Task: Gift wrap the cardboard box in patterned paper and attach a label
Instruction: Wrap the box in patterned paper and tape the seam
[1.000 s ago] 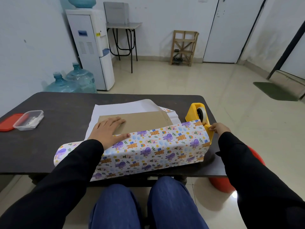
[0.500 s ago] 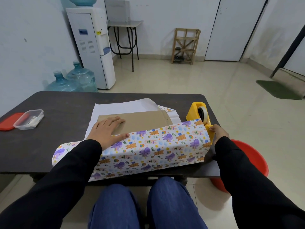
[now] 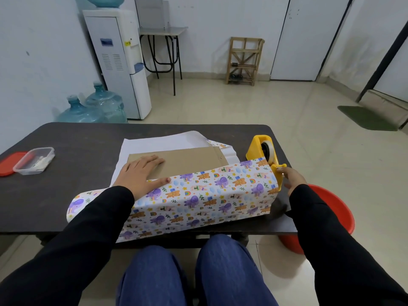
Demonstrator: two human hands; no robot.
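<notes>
The flat cardboard box (image 3: 187, 161) lies on the dark table (image 3: 72, 188), on the white underside of the patterned paper (image 3: 198, 195). The paper's near side is folded up over the box's front edge. My left hand (image 3: 139, 173) presses flat on the box top, thumb on the paper's edge. My right hand (image 3: 289, 175) pinches the front end of the yellow tape dispenser (image 3: 265, 153) at the table's right edge.
A clear plastic container (image 3: 34, 160) and its red lid (image 3: 8, 163) sit at the table's far left. A red bucket (image 3: 331, 208) stands on the floor under the right corner. Water bottles (image 3: 92, 107) and a water dispenser stand behind the table.
My right hand has drawn slightly nearer along the dispenser's front end. My left hand holds the same place on the box. The view tilted a little, showing more of the red bucket.
</notes>
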